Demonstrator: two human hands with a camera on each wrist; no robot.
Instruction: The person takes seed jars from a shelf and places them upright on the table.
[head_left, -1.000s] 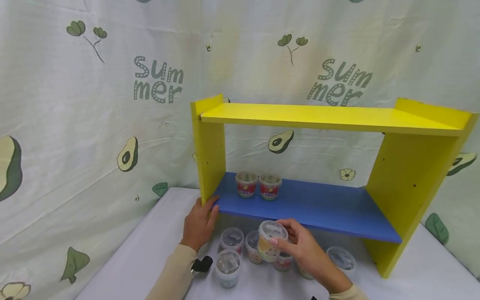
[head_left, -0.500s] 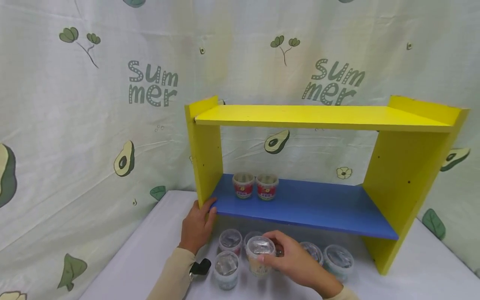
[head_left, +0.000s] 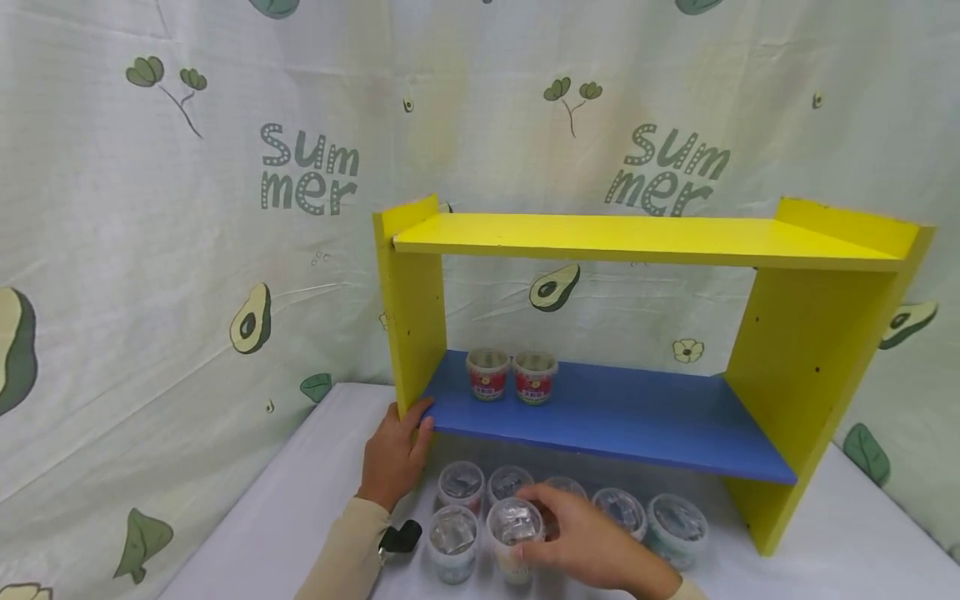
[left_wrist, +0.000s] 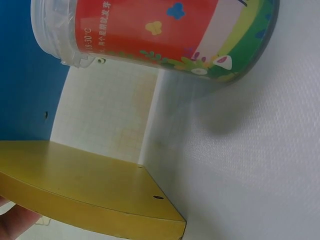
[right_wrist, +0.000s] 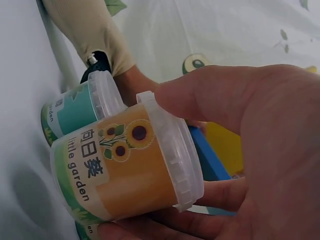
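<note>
My right hand (head_left: pixel 577 537) grips a clear-lidded plastic cup (right_wrist: pixel 127 167) around its upper part. The cup's orange label carries sunflowers; it stands close over the white table, its lid (head_left: pixel 516 521) facing up in the head view. Left of it is a teal-labelled lidded cup (right_wrist: pixel 77 107). My left hand (head_left: pixel 393 458) holds the yellow and blue shelf (head_left: pixel 600 417) at its lower left corner, where the side panel (left_wrist: pixel 90 192) meets the blue board. In the left wrist view a red-labelled cup (left_wrist: pixel 150 32) is near, and only a bit of the fingers (left_wrist: pixel 17 222) shows.
Several lidded cups stand in a row under the blue board, among them one at the far right (head_left: pixel 677 529). Two red-labelled cups (head_left: pixel 487 375) stand on the blue board's left part. A printed cloth (head_left: pixel 187 275) hangs behind.
My right hand has moved the sunflower cup down and left, from in front of the blue board's edge to beside the teal-labelled cup. The left hand keeps its hold on the shelf.
</note>
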